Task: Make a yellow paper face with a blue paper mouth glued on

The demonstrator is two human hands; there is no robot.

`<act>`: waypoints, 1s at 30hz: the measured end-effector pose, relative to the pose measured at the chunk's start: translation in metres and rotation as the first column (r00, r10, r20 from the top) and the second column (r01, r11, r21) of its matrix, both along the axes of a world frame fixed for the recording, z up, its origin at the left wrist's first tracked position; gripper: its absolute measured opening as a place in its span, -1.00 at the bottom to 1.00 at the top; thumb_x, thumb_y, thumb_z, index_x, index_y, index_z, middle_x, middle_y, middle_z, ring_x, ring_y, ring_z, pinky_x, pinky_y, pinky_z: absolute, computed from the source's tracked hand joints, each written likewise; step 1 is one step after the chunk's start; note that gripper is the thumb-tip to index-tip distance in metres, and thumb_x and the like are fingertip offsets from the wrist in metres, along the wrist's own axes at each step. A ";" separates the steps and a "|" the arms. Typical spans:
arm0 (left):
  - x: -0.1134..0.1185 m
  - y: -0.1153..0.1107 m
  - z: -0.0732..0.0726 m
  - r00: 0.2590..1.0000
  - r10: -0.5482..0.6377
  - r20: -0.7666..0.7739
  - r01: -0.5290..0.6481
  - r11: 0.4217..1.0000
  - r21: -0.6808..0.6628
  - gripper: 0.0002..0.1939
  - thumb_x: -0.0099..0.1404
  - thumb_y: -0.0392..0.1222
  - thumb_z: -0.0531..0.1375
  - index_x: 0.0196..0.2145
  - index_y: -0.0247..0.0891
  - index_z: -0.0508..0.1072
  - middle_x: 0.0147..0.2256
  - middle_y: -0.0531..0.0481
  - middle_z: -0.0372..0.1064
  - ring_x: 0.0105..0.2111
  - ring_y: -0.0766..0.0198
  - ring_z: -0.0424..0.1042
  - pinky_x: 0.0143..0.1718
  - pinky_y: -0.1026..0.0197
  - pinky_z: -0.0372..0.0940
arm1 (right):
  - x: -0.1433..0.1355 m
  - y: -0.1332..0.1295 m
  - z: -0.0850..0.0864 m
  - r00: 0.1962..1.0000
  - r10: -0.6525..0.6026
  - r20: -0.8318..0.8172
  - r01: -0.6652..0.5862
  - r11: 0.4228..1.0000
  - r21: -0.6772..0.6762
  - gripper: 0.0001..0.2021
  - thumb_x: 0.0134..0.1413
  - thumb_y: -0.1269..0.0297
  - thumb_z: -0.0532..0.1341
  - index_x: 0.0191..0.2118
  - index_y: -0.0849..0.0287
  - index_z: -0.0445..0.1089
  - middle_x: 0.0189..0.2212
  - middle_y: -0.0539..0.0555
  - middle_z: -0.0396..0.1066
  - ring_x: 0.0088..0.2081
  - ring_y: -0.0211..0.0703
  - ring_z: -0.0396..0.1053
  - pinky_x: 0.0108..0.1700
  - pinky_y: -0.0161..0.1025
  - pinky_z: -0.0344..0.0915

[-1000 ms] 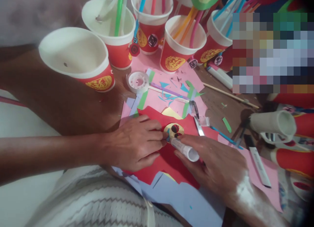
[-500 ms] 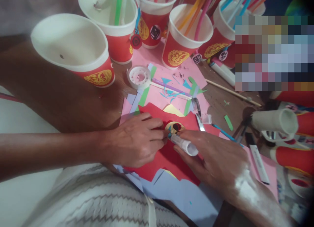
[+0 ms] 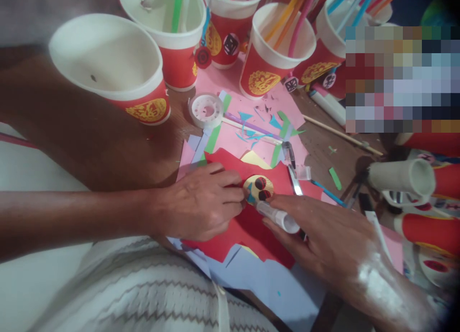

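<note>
A small round yellow paper disc (image 3: 254,182) lies on red paper (image 3: 224,160) in front of me. It carries two dark red-and-black circles (image 3: 265,195) and a small blue paper piece. My left hand (image 3: 204,203) is closed, its curled fingertips pressing the disc's left edge. Between the thumb and fingers of my right hand (image 3: 316,238) is a small white translucent tube (image 3: 276,216), like a glue stick. Its narrow end meets the disc's lower edge; whether it touches, I cannot tell. Scissors (image 3: 295,179), partly covered, lie just beyond my right hand.
Red and white paper cups (image 3: 147,109), several with coloured straws, stand along the back. A tape roll (image 3: 206,109), blue scraps (image 3: 276,122) and a wooden stick (image 3: 341,134) lie before them. At right are a pale mug-like cup (image 3: 398,181) and a marker (image 3: 377,231).
My right hand has moved slightly right with the tube, uncovering more of the disc and its second dark circle. My left hand stays at the disc's edge. The view has shifted a little.
</note>
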State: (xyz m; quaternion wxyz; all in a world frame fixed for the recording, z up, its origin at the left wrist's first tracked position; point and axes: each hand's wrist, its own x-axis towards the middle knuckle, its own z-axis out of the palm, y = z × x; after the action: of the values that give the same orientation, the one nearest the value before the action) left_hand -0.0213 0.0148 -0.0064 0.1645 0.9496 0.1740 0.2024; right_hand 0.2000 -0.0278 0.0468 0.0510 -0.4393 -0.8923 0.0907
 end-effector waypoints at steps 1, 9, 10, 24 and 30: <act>0.000 0.000 0.000 1.000 0.002 0.001 -0.002 1.000 0.002 -0.82 0.22 -0.31 0.07 -0.38 -0.30 0.48 -0.33 -0.03 0.48 -0.28 0.16 0.33 -0.29 0.10 0.19 | 0.001 0.000 0.001 1.000 -0.008 -0.017 0.008 1.000 -0.010 -0.86 0.18 0.30 0.12 -0.16 0.14 0.34 -0.37 0.06 0.52 -0.48 -0.17 0.45 -0.49 -0.25 0.23; 0.000 0.001 0.002 1.000 -0.003 -0.010 0.003 1.000 0.012 -0.80 0.23 -0.32 0.05 -0.36 -0.30 0.49 -0.33 -0.03 0.49 -0.29 0.17 0.34 -0.30 0.11 0.21 | 0.000 0.001 0.003 0.996 -0.058 -0.069 0.057 0.998 -0.020 -0.84 0.18 0.27 0.11 -0.19 0.18 0.38 -0.39 0.10 0.53 -0.47 -0.14 0.48 -0.48 -0.25 0.28; 0.000 0.002 0.001 1.000 -0.004 -0.007 0.004 1.000 0.013 -0.80 0.23 -0.33 0.05 -0.36 -0.31 0.49 -0.33 -0.03 0.49 -0.29 0.17 0.34 -0.30 0.11 0.21 | 0.000 0.001 0.004 0.994 -0.070 -0.083 0.069 0.997 -0.016 -0.83 0.18 0.26 0.12 -0.19 0.19 0.39 -0.39 0.11 0.54 -0.46 -0.13 0.49 -0.47 -0.25 0.30; 0.000 0.001 0.000 1.000 0.005 0.002 -0.005 1.000 0.021 -0.81 0.23 -0.33 0.07 -0.32 -0.31 0.48 -0.33 -0.01 0.48 -0.29 0.17 0.33 -0.32 0.12 0.19 | -0.002 0.005 0.005 0.992 -0.059 -0.112 0.058 0.998 -0.009 -0.87 0.16 0.30 0.16 -0.26 0.22 0.41 -0.37 0.09 0.54 -0.42 -0.18 0.49 -0.39 -0.29 0.32; 0.001 0.000 -0.001 1.000 0.006 0.004 -0.006 1.000 0.024 -0.83 0.22 -0.33 0.09 -0.38 -0.30 0.49 -0.38 0.00 0.47 -0.34 0.18 0.30 -0.36 0.13 0.17 | -0.008 0.007 0.001 0.991 -0.050 -0.128 0.050 0.999 -0.009 -0.86 0.17 0.29 0.14 -0.32 0.21 0.40 -0.46 0.05 0.51 -0.52 -0.24 0.44 -0.46 -0.29 0.24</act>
State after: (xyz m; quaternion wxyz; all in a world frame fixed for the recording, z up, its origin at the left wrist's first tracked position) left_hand -0.0204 0.0152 -0.0076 0.1531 0.9505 0.1741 0.2070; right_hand 0.1919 -0.0206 0.0478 0.1091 -0.4549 -0.8756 0.1200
